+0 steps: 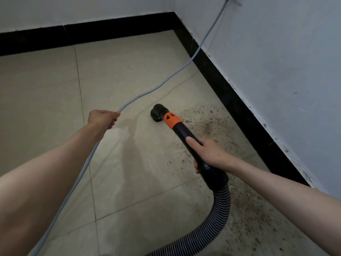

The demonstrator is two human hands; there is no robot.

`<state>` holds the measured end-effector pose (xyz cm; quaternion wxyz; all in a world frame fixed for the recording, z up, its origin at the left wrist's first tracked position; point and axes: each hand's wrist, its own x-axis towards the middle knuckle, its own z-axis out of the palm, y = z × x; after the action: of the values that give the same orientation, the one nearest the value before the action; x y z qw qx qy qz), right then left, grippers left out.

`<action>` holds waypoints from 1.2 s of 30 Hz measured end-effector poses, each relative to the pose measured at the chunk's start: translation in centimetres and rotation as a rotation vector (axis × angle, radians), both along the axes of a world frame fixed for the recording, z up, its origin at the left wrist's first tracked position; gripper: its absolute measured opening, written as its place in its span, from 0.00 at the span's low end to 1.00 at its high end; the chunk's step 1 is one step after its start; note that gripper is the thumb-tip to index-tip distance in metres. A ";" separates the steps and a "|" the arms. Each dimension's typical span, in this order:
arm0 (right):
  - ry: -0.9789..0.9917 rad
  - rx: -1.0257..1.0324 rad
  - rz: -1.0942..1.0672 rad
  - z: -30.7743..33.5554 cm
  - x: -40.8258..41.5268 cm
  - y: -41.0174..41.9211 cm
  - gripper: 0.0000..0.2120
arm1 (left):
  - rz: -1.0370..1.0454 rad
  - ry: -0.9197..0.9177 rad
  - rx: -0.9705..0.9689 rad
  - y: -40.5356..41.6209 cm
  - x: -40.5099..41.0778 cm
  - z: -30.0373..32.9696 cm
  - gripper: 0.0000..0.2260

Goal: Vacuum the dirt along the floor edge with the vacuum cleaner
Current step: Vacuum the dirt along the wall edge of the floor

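The right hand [208, 154] grips the black wand [191, 145] of the vacuum cleaner from above, with the index finger laid straight along the tube toward the orange collar [172, 120] and the other fingers curled around the underside. The black round nozzle [158, 112] at the front of the wand is on or just above the beige tiled floor [46, 85]; I cannot tell if it touches. It sits just to the left of a patch of brown dirt [208, 124], which spreads along the black baseboard [230, 97] of the right wall [276, 52] and continues toward the lower right corner of the view. The ribbed hose [219, 215] leaves the back of the wand, bends downward and runs out at the bottom edge. The left hand [101, 118] is raised to the left of the nozzle and holds the grey power cord [184, 70], its fingers curled together around it. The cord rises from this hand to the top of the right wall, and its other part goes down along the left forearm to the bottom left
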<state>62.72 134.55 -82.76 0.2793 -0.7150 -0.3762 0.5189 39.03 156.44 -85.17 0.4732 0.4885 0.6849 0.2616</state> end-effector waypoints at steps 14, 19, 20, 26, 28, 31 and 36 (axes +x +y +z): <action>-0.099 0.001 -0.414 1.4 6.3 -0.2 0.20 | 0.003 -0.007 -0.016 -0.4 0.5 -0.3 0.06; -0.129 -0.003 -0.505 1.5 7.3 -0.4 0.18 | 0.002 -0.004 -0.006 -0.3 0.4 -0.3 0.06; -0.133 -0.006 -0.512 1.5 7.3 -0.4 0.17 | 0.001 -0.006 -0.011 -0.4 0.5 -0.4 0.06; -0.149 -0.012 -0.517 1.3 7.3 -0.2 0.18 | -0.001 -0.009 -0.015 -0.4 0.7 -0.4 0.06; -0.150 -0.006 -0.520 1.3 7.0 -0.3 0.18 | 0.001 -0.006 -0.012 -0.3 0.6 -0.4 0.06; -0.185 0.016 -0.510 1.3 6.7 -0.5 0.18 | -0.002 0.000 -0.008 -0.3 0.6 -0.5 0.06; -0.166 0.004 -0.500 1.1 6.4 -0.9 0.20 | 0.000 0.005 -0.006 -0.4 0.7 -0.6 0.06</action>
<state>69.07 133.63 -81.70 0.3683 -0.8255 -0.2103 0.3724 39.72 156.05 -85.78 0.4730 0.4877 0.6868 0.2581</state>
